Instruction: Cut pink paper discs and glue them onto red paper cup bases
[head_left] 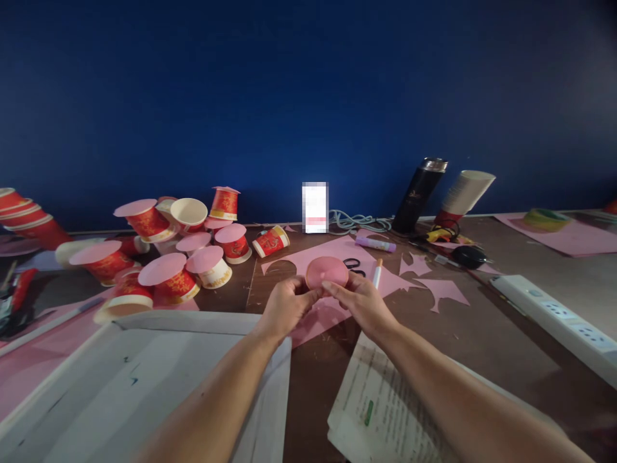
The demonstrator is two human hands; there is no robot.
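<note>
While left hand [285, 308], right hand [369, 303] clamp pink disc [333, 267], broad face points obliquely upward.

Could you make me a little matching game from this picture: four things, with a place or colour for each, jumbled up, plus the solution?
Things
1. Pink disc
2. Glue stick
3. Flask
4. Power strip

Colours and places
A. Black with a silvery top
B. White, on the right side of the picture
C. Held between left hand and right hand
D. Purple

Right pairs: 1-C, 2-D, 3-A, 4-B
</note>
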